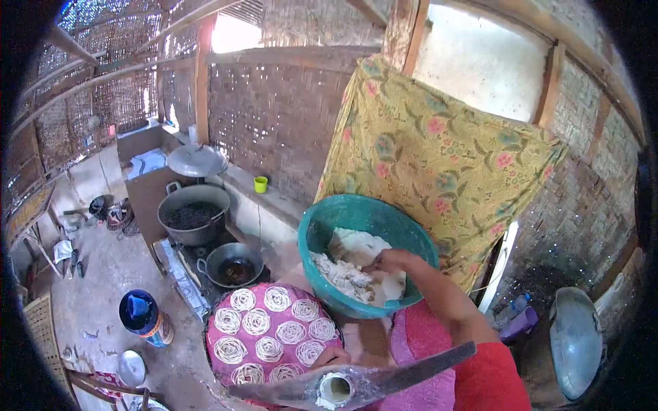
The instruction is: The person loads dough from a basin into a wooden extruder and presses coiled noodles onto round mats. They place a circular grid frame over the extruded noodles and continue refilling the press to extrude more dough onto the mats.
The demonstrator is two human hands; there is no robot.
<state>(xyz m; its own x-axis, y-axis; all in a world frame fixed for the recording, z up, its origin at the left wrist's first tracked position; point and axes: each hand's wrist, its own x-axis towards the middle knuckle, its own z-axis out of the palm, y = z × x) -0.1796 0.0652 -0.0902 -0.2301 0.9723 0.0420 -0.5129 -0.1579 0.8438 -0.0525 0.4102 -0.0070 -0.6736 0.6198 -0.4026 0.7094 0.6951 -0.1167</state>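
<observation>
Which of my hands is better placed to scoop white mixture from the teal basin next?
Probably your right hand: it is inside the teal basin, at the white mixture. Your left hand is lower, by the wooden bar, outside the basin.

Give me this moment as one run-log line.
right hand: at white mixture in teal basin | left hand: beside wooden tool, grip unclear | pink tray: white coils laid out

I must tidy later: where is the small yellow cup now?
In the head view, the yellow cup stands left of centre, on the ledge along the woven wall, right of the large pot.
</observation>
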